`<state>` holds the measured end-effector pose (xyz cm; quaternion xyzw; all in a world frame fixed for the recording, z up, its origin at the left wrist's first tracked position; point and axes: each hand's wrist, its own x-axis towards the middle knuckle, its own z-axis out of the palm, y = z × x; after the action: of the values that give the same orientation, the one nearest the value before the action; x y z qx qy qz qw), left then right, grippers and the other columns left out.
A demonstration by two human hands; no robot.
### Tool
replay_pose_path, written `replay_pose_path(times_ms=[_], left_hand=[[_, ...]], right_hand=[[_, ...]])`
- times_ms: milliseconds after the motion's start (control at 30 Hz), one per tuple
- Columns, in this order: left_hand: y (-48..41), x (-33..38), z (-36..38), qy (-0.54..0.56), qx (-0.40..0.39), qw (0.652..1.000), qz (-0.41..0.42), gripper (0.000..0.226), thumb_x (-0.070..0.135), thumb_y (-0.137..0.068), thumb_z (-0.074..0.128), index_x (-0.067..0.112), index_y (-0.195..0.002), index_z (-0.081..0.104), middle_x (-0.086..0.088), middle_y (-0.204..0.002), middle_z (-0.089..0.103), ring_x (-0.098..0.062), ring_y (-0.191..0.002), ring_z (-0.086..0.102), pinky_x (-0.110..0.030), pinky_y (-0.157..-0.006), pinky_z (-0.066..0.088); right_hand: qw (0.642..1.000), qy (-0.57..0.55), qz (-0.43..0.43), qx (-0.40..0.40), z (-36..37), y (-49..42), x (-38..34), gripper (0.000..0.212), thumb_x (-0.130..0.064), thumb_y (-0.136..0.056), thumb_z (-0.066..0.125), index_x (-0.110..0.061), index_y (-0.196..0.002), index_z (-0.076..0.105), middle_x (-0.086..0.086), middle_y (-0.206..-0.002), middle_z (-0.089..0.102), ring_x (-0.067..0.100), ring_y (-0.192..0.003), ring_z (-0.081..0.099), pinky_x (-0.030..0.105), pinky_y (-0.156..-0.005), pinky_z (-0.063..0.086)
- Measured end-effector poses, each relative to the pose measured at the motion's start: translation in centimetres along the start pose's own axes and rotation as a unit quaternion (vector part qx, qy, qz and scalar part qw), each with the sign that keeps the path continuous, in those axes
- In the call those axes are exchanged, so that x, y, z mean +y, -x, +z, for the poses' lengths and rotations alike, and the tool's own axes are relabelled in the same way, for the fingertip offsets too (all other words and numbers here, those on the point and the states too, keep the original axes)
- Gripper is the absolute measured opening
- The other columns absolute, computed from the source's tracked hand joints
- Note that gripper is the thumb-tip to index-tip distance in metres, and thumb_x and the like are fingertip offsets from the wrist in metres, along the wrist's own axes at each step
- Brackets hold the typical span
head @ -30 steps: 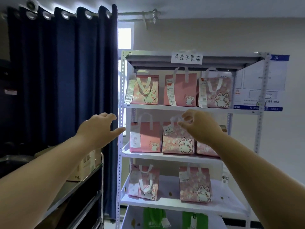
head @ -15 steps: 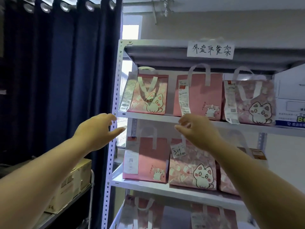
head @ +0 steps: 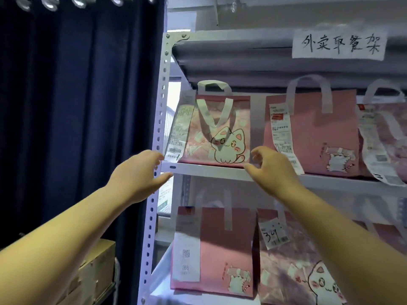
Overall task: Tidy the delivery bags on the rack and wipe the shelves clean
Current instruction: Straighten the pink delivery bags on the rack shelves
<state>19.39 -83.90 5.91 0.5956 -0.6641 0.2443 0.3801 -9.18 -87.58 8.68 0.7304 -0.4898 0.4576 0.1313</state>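
Rack: a white metal rack (head: 157, 137) with punched uprights fills the view from 12 to 5 o'clock. A handwritten paper sign (head: 339, 44) is stuck to its top ledge at 1 o'clock.
Upper shelf: the upper shelf (head: 209, 171) carries three pink delivery bags, upright in a row.
Cat bag: the cat bag (head: 220, 133) stands at the shelf's left end, just beside the upright, with one white handle flopped down its front. A long receipt (head: 178, 130) hangs off its left side down to the shelf edge.
Neighbours: at 3 o'clock of it, across a narrow gap, stands a plain pink bag (head: 319, 133) with a receipt of its own. Further toward 3 o'clock is a third bag (head: 392, 133), cut by the frame edge.
Left hand: the left hand (head: 136, 175) is raised in front of the upright, at 8 o'clock of the cat bag. Its fingers are apart and relaxed and hold nothing. The fingertips are just beside the receipt's lower end; contact cannot be told.
Right hand: the right hand (head: 273, 168) is at 5 o'clock of the cat bag, by its lower right corner. The fingers are loosely curled and spread, with nothing between them; whether they touch the bag cannot be told.
Lower shelf: at 6 o'clock a labelled pink bag (head: 211, 256) and a patterned bag (head: 304, 271) stand side by side, the latter with a tag marked 34 (head: 273, 236).
Surroundings: a dark blue curtain (head: 77, 106) hangs at 9 o'clock and a cardboard box (head: 94, 267) sits at 7 o'clock.
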Motion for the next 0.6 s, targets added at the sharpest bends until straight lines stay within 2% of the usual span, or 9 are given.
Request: replay_pose_path(times_ms=[133,333,467,600], left_hand=[[-2.6,-1.8,1.7,0.003,0.022,0.999,0.023,0.054,0.051,-0.085,0.055,0.02,-0.129,0.049,0.006,-0.13,0.051,-0.016,-0.115,0.049,-0.035,-0.086,0.048],[-5.4,-2.8,3.4,-0.012,0.063,0.997,0.046,0.053,0.032,-0.084,0.065,0.01,-0.129,0.051,-0.008,-0.132,0.045,-0.031,-0.118,0.038,-0.048,-0.092,0.044],[-6.7,-3.0,4.5,-0.023,0.057,0.997,0.042,0.05,0.023,-0.086,0.062,0.007,-0.131,0.048,-0.011,-0.138,0.037,-0.035,-0.116,0.037,-0.051,-0.089,0.044],[-7.4,-3.2,5.3,-0.031,0.044,0.998,0.015,0.042,0.015,-0.088,0.053,0.009,-0.129,0.047,-0.009,-0.139,0.029,-0.033,-0.113,0.037,-0.047,-0.081,0.048]], right_hand=[[0.999,0.028,0.044,0.017,2.4,-3.4,0.1,0.037,-0.036,-0.086,0.059,-0.01,-0.113,0.055,0.008,-0.11,0.059,0.027,-0.096,0.055,0.039,-0.078,0.048],[0.994,0.001,0.111,0.023,4.4,-7.5,0.6,0.04,-0.035,-0.087,0.06,-0.002,-0.107,0.051,0.014,-0.109,0.055,0.026,-0.086,0.048,0.031,-0.068,0.036],[0.99,-0.008,0.144,0.009,5.1,-9.2,1.4,0.035,-0.031,-0.089,0.056,-0.002,-0.107,0.052,0.014,-0.105,0.059,0.03,-0.088,0.053,0.033,-0.068,0.041],[0.986,-0.049,0.158,0.003,6.0,-9.8,2.3,0.021,-0.029,-0.092,0.053,-0.009,-0.095,0.056,0.004,-0.089,0.059,0.024,-0.076,0.054,0.032,-0.062,0.042]])
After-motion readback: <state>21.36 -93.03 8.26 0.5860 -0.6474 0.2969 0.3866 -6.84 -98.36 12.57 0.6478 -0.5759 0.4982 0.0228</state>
